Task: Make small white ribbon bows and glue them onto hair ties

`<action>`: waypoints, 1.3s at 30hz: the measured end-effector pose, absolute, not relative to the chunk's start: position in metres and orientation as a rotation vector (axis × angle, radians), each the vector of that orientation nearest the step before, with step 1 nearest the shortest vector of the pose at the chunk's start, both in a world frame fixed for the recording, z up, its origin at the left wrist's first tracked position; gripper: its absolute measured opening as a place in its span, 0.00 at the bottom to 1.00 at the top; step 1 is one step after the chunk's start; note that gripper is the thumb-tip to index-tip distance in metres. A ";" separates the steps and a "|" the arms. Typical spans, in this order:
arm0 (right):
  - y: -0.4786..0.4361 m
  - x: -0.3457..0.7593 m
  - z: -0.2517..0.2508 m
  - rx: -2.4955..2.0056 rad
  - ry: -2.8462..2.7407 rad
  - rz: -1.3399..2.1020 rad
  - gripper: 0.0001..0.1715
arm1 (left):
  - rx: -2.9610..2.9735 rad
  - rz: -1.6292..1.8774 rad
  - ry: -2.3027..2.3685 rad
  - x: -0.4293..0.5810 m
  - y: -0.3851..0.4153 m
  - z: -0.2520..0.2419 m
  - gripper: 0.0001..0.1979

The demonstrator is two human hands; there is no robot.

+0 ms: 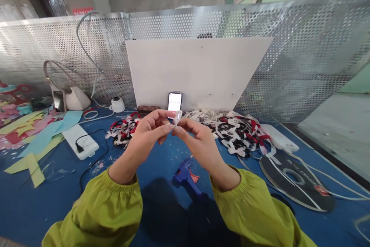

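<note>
Over the middle of the blue table, my left hand (148, 131) and my right hand (196, 135) meet fingertip to fingertip. Between them is a small white ribbon loop (178, 115), its upper part standing above the fingers. Both hands pinch its lower end; the exact grip is partly hidden by the fingers. Below my right hand a blue glue gun (186, 179) with an orange-red trigger lies on the table. Right behind the fingers a lit phone (175, 102) leans upright against a white board (199, 71).
Ribbon piles lie on the left (123, 129) and right (235, 129). A power strip (80, 141) with a black cord, paper sheets (47, 139) and a handbag (76, 98) occupy the left. At right rests a black ribbon reel (295, 179) with cables. A perforated metal screen (303, 54) closes the back.
</note>
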State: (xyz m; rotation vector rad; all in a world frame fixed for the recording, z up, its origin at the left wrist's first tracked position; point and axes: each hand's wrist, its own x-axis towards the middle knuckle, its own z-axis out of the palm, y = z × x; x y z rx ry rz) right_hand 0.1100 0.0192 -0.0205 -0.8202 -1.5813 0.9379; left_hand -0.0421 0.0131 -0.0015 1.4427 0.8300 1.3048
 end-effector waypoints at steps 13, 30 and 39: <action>0.019 0.101 -0.022 -0.672 -1.357 1.408 0.12 | 1.500 1.191 0.907 -0.043 0.014 -0.002 0.12; 0.023 0.103 -0.022 -0.675 -1.324 1.182 0.07 | 1.507 1.403 0.999 -0.030 0.007 -0.001 0.15; 0.021 0.106 -0.022 -0.711 -1.366 1.047 0.07 | 1.582 1.530 1.214 -0.026 0.007 -0.002 0.16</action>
